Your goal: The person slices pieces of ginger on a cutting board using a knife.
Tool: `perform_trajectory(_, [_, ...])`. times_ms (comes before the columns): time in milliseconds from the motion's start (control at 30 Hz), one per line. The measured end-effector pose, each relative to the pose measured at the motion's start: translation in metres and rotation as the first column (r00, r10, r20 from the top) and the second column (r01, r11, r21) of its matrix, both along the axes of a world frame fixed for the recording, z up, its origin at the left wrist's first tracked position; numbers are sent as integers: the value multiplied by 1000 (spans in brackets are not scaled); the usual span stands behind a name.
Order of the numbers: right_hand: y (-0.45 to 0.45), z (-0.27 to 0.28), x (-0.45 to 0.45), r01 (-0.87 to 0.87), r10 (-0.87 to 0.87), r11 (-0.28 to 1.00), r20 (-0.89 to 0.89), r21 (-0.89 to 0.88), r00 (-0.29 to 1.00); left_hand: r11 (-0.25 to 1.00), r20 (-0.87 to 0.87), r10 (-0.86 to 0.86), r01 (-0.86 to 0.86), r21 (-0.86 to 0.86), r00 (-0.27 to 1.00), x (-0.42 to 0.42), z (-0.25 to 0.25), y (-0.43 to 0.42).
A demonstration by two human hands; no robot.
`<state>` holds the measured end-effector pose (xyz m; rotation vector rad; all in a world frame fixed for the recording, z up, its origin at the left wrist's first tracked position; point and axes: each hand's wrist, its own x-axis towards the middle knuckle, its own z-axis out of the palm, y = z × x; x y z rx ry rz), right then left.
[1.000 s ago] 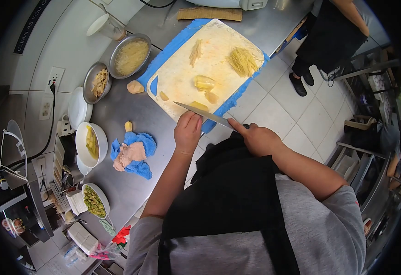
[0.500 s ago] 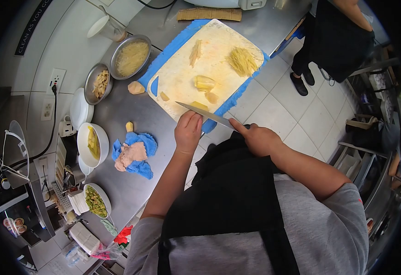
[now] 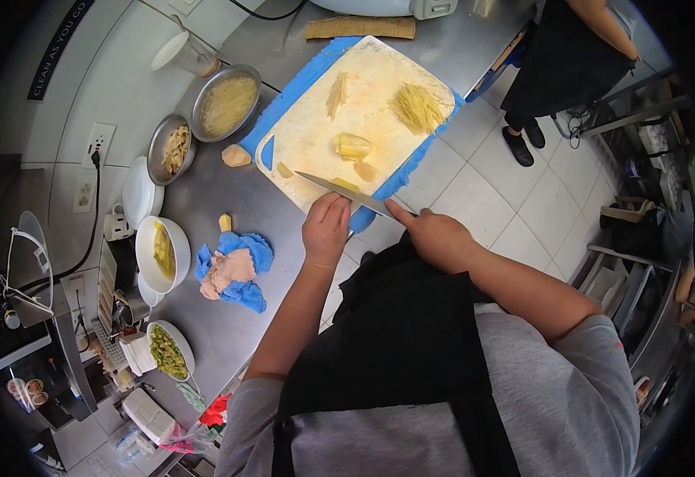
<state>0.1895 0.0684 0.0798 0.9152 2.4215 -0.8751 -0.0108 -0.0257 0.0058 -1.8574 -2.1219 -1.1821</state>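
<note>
My right hand [image 3: 440, 238] is closed round the handle of a kitchen knife [image 3: 339, 188], its index finger stretched along the blade. The blade lies across a pale yellow piece of produce [image 3: 345, 184] at the near edge of the white cutting board [image 3: 308, 131]. My left hand [image 3: 328, 226] has its fingers bunched against that piece, close beside the blade; the fingertips are partly hidden. Farther up the board are a larger yellow chunk [image 3: 353, 146], a small cut piece [image 3: 366, 171], an end slice [image 3: 285, 170] and two piles of thin shreds, the larger pile [image 3: 417, 108] at right.
A blue cloth [image 3: 415, 163] lies under the board. Along the wall stand a metal bowl of shreds [image 3: 227, 102], a bowl of pieces [image 3: 171, 151] and a white bowl [image 3: 179, 246]. Blue and pink cloths [image 3: 240, 270] lie on the counter. Another person [image 3: 566, 71] stands at upper right.
The knife and my right hand have shifted slightly left and forward across the piece. My left hand stays in place. The other person has moved a little to the left.
</note>
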Motion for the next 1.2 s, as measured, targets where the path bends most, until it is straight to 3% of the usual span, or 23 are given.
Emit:
perform_trajectory(167, [1, 4, -6, 16, -15, 1000, -74, 14, 997, 1000, -29, 2, -1, 16, 1000, 0, 0, 2])
perform_trajectory(267, [-1, 4, 8, 24, -24, 1000, 10, 1, 1000, 1000, 11, 3, -3, 15, 1000, 0, 1, 1])
perform_trajectory(467, [-3, -1, -15, 40, -35, 998, -93, 52, 995, 1000, 8, -12, 12, 5, 1000, -3, 5, 1])
perform_trajectory(567, [-2, 2, -17, 40, -35, 998, -87, 52, 996, 990, 78, -119, 124, -63, 990, -19, 19, 3])
perform_trajectory(633, [-2, 5, -18, 20, -14, 998, -85, 66, 996, 986, -83, -135, 125, -108, 987, -37, 37, 11])
perform_trajectory(667, [-3, 5, -17, 21, -16, 998, -87, 65, 996, 986, -85, -136, 127, -110, 987, -41, 46, 18])
perform_trajectory(733, [-4, 5, -16, 28, -21, 997, -109, 68, 994, 956, -73, -65, 41, -292, 995, -50, 62, 34])
perform_trajectory(767, [-4, 4, -16, 28, -20, 997, -112, 70, 994, 904, -72, -106, 66, -423, 992, -55, 66, 38])
perform_trajectory(800, [-4, 3, -16, 30, -21, 997, -121, 69, 992, 905, -73, -107, 67, -421, 992, -61, 65, 44])
perform_trajectory(867, [-4, 0, -15, 37, -28, 997, -131, 71, 991, 809, 11, -163, 140, -571, 987, -67, 65, 58])
perform_trajectory(900, [-5, -2, -16, 44, -34, 996, -134, 72, 990, 809, 11, -168, 144, -570, 986, -67, 64, 64])
perform_trajectory(967, [-5, -2, -16, 54, -44, 996, -138, 70, 989, 747, 209, -64, 186, -639, 976, -58, 73, 76])
perform_trajectory(1200, [-5, 6, -16, 60, -53, 997, -119, 55, 992, 788, 82, -130, 153, -596, 988, -54, 74, 114])
